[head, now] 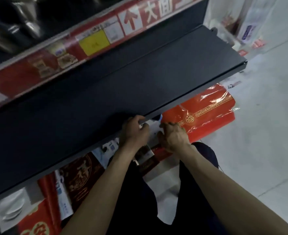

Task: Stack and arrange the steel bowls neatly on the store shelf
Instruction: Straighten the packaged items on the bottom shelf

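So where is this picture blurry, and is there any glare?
Head view: motion blur smears the red price strip and the shiny items upper left; glare streaks the red wrapped pack; the dark shelf is dim and featureless.

Shop: price-tagged shelf (106, 85) edge.

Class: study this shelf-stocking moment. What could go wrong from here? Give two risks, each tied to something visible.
1. The left hand curls over the front lip of the dark shelf, with the right hand close beside it. Fingers may get pinched or scraped on that edge.
2. The red wrapped packs jut out below the shelf, so arms working there could snag or crumple them.
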Available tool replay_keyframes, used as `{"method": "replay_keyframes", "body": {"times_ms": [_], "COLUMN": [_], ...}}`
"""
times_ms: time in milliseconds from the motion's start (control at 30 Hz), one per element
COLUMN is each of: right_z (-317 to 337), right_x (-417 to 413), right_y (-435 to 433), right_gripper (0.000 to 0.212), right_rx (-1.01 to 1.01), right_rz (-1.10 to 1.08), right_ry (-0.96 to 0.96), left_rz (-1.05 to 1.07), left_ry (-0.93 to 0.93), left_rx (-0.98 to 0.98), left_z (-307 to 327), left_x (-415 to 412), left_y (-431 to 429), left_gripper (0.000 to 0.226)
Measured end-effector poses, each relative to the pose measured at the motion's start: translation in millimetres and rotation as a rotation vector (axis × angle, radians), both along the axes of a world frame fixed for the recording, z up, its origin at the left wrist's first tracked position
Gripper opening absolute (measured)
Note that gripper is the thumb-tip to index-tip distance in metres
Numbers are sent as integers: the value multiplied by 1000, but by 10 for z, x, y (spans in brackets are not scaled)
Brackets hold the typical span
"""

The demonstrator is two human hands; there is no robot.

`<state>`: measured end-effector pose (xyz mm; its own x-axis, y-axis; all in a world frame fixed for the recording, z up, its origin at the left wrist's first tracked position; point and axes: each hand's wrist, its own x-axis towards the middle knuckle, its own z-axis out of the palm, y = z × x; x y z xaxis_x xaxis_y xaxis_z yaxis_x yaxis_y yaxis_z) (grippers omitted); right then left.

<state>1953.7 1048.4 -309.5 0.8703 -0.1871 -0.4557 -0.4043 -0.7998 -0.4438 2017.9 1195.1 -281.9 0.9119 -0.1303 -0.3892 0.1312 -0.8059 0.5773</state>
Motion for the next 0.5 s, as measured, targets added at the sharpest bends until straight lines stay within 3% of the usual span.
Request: {"method": "replay_keyframes", "body": {"times_ms": [167,500], "right_z": [297,1636], "right_x": [-257,-269], "right_y": [44,-282], "right_gripper": [36,42], "right_rx": [-34,-149], "right_rz": [-55,-119], "right_ry": [-108,-361], "left_rz": [-63,-228], "left_ry": [-132,-262], "left_rx": [-56,-143], "left_z": [340,1484], "left_x": [-204,-186], "left_y": [74,-190], "left_gripper": [30,32]}}
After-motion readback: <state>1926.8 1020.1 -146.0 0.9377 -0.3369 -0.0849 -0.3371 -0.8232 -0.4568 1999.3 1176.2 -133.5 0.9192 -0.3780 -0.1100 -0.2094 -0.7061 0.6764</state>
